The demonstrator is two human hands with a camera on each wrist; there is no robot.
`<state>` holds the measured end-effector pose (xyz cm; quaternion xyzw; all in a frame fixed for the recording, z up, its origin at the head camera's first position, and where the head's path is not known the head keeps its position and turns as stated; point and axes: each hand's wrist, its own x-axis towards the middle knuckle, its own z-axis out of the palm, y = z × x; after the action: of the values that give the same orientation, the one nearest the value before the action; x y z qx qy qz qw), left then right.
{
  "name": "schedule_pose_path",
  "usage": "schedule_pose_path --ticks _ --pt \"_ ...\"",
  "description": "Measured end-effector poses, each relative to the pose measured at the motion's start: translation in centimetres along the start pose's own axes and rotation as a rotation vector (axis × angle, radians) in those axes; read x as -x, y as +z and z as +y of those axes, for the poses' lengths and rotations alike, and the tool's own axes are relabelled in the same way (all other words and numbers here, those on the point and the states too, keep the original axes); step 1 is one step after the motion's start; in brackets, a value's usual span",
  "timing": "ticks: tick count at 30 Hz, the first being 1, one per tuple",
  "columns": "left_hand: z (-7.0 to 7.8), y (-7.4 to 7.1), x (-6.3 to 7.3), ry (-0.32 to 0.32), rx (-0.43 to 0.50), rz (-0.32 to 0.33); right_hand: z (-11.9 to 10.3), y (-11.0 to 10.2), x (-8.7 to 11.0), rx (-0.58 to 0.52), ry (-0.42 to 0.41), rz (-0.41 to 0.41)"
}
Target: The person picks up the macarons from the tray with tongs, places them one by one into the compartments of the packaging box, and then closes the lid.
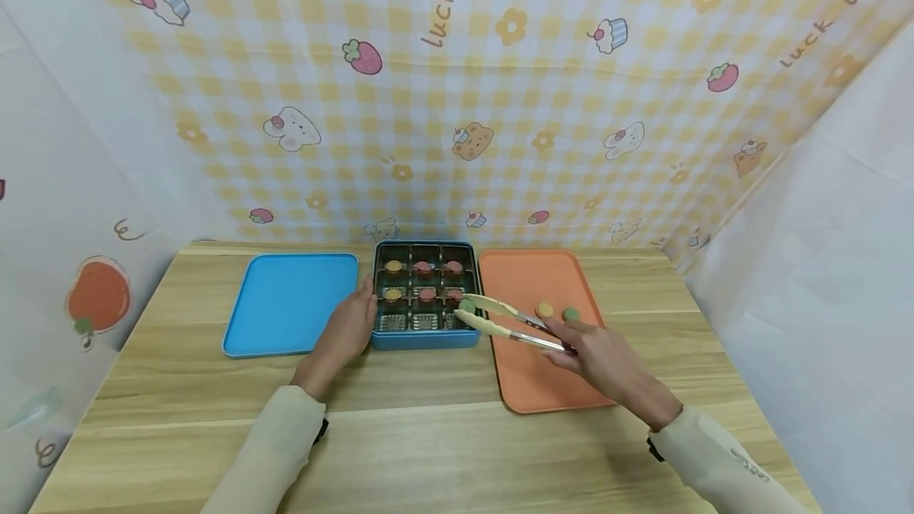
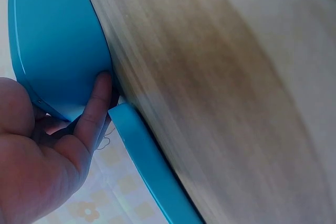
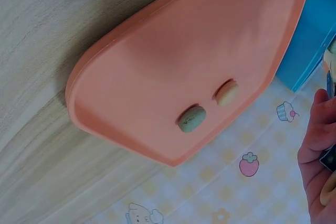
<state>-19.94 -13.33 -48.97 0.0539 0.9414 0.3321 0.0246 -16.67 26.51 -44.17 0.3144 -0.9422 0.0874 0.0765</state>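
Observation:
A blue tin box (image 1: 426,342) with a dark divided insert holds yellow macarons (image 1: 393,266) in its left column and pink-red macarons (image 1: 426,294) in the middle and right columns. My left hand (image 1: 351,324) rests against the box's left side; in the left wrist view a finger (image 2: 97,100) lies along the blue wall. With my right hand (image 1: 607,357) I grip cream-tipped tongs (image 1: 493,327). Their tips pinch a green macaron (image 1: 467,306) over the front right compartment. Only part of the right hand (image 3: 317,156) shows in its wrist view.
An orange tray (image 1: 528,379) stands right of the box, bearing a yellow macaron (image 3: 227,93) and a green macaron (image 3: 192,118). To the left lies a blue tray-like lid (image 1: 293,304). A checked cloth (image 1: 428,101) hangs behind the wooden table (image 1: 400,450).

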Motion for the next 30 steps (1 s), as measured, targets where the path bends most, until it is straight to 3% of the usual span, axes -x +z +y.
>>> schedule_pose_path --ticks 20,30 --pt "0.1 -0.1 -0.1 -0.001 -0.002 0.01 0.2 0.0 0.0 -0.04 -0.001 0.031" --pt "0.1 0.0 0.0 0.003 -0.007 0.017 2.8 0.2 1.8 -0.032 0.001 0.141"
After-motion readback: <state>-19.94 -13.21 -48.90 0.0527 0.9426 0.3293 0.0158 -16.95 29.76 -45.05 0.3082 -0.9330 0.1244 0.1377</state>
